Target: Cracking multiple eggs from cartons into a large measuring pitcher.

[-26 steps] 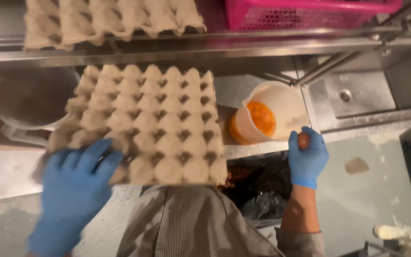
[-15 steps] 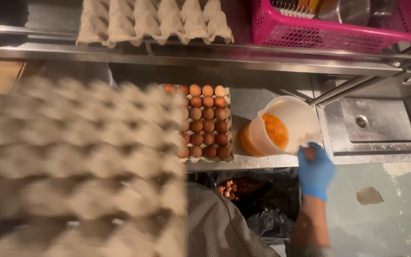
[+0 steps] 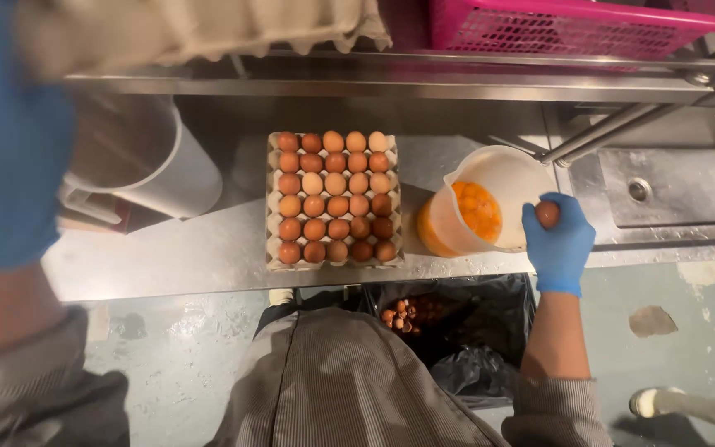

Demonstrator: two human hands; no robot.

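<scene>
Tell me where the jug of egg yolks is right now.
In the head view, the jug of egg yolks stands on the steel counter, right of the egg tray and touching the right hand, which holds an egg.

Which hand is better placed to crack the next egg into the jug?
Probably the right hand: it holds an egg at the rim of the jug of yolks. The left hand is raised high, away from it.

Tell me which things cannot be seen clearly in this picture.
Head view:
- Left hand: blurred, cut by the left edge; its grip is unreadable.
- Empty egg tray: blurred, cut by the top edge.
- Egg: mostly covered by the right hand.
- Bin bag: contents too small and dark.
</scene>
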